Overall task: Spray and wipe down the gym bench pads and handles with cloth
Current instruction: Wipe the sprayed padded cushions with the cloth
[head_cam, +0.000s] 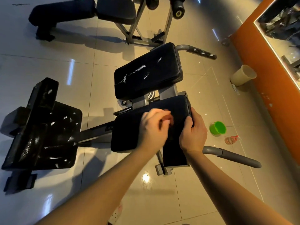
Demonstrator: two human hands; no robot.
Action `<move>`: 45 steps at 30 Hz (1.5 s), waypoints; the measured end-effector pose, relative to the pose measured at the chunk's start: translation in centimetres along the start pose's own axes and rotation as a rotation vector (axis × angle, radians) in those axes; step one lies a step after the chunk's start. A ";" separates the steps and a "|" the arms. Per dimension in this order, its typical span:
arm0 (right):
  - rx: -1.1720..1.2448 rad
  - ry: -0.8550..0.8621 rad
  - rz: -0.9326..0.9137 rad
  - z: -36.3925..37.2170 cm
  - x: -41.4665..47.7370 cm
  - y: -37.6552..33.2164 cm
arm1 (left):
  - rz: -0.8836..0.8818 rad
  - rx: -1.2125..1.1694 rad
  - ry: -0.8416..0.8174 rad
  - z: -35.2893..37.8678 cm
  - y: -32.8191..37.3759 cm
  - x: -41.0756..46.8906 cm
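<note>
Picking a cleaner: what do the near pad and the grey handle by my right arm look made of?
Near pad: black vinyl or leatherette, probably; faint sheen, padded rounded edges. Grey handle: likely painted metal tube, matte rubber or foam sleeve on its thicker end.

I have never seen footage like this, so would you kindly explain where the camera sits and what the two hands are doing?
There is one picture, taken by a camera worn on the person's head and looking down, so you see their own two arms. Below them is a gym machine with black pads. The left hand, blurred, seems to grip a reddish cloth on the near pad. The right hand grips that pad's right edge. The far pad, the far handle and the footplate on the left carry white streaks, likely cleaning spray not yet wiped off. On the tiled floor to the right are a small green bucket, a spray bottle beside it, and a beige bin.
</note>
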State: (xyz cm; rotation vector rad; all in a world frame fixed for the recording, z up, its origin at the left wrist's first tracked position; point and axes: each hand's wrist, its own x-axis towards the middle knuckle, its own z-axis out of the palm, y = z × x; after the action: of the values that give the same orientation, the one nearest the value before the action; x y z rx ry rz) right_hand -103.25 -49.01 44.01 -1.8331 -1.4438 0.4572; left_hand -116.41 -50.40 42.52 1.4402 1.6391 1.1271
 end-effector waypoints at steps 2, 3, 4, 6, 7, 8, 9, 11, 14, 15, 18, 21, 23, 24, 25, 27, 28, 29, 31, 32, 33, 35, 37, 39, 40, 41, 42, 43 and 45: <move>0.010 0.005 -0.004 -0.1 -0.1 0.2 | 0.208 0.012 -0.122 -0.1 0.7 -1.1; 0.011 0.006 -0.004 0.0 0.0 0.2 | 0.254 0.024 -0.139 -0.8 -0.6 -1.3; 0.011 0.005 -0.001 0.1 0.0 0.3 | 0.230 0.050 -0.127 -1.8 -2.6 -1.2; 0.011 0.003 0.010 0.2 0.1 0.3 | -0.004 0.093 -0.041 -3.6 -6.1 -0.4; 0.009 0.003 0.015 0.2 0.1 0.4 | -0.125 0.096 0.002 -4.1 -6.9 0.4; 0.006 -0.001 0.017 0.3 0.1 0.4 | -0.183 0.089 0.014 -4.0 -6.6 1.0; 0.008 -0.002 0.013 0.2 0.1 0.4 | -0.159 0.069 0.002 -3.3 -5.2 1.2; 0.014 0.002 -0.003 0.1 0.0 0.5 | 0.049 0.016 -0.095 -1.6 -1.2 0.5; 0.009 0.001 -0.020 0.2 0.1 0.5 | 0.328 0.055 -0.147 -0.9 -0.7 -1.0; 0.009 -0.005 -0.019 0.2 0.0 0.4 | 0.285 0.080 -0.099 -1.4 -2.7 -0.9; 0.001 0.002 -0.003 0.2 0.1 0.5 | -0.135 0.107 0.078 -4.1 -9.1 0.4; 0.003 0.007 0.009 0.3 0.1 0.7 | -0.435 -0.046 0.044 -6.6 -10.3 1.7; 0.002 0.004 0.017 0.5 0.2 0.7 | -0.582 -0.345 -0.014 -7.1 -7.7 2.4; 0.000 0.004 0.019 0.5 0.2 0.7 | -0.640 -0.538 -0.037 -7.2 -6.0 2.7; -0.001 0.005 0.017 0.5 0.1 0.6 | -0.682 -0.741 -0.073 -7.1 -4.6 2.9; 0.000 0.005 0.001 0.4 0.1 0.6 | -0.690 -1.045 -0.152 -6.3 -1.9 3.0; 0.000 0.005 -0.008 0.3 0.1 0.5 | -0.640 -1.092 -0.198 -5.7 -0.9 3.1; 0.000 0.005 -0.012 0.3 0.1 0.4 | -0.592 -1.061 -0.234 -4.9 -0.3 3.2; 0.000 0.007 -0.016 0.2 0.2 0.4 | -0.584 -0.933 -0.248 -3.8 0.8 3.4; 0.003 0.008 -0.015 0.3 0.2 0.4 | -0.585 -0.885 -0.230 -3.5 1.4 3.5; 0.005 0.010 -0.016 0.3 0.2 0.4 | -0.567 -0.849 -0.213 -3.0 1.5 3.6; -0.002 0.015 -0.020 0.4 0.2 0.5 | -0.520 -0.816 -0.175 -2.4 1.4 3.6; -0.012 0.014 -0.020 0.5 0.2 0.5 | -0.423 -0.673 -0.107 -2.2 0.9 3.7; -0.010 0.016 -0.019 0.5 0.1 0.6 | -0.335 -0.355 -0.024 -2.2 -0.3 3.7; -0.009 0.018 -0.019 0.5 0.1 0.6 | -0.299 -0.209 0.017 -2.1 -0.7 3.6; -0.010 0.021 -0.018 0.4 0.1 0.6 | -0.266 -0.133 0.050 -1.9 -1.1 3.4; -0.011 0.025 -0.018 0.5 0.1 0.6 | -0.230 -0.119 0.084 -1.6 -1.0 3.1; -0.008 0.025 -0.020 0.5 0.2 0.6 | -0.191 -0.141 0.096 -1.3 -0.9 2.8; 0.000 0.025 -0.024 0.4 0.1 0.5 | -0.098 -0.153 0.106 -0.5 -0.5 2.2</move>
State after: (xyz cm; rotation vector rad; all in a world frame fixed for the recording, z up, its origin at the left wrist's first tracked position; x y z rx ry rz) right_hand -103.14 -48.80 43.35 -1.8136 -1.4472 0.4209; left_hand -117.39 -48.29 42.40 1.2088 1.6389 1.2622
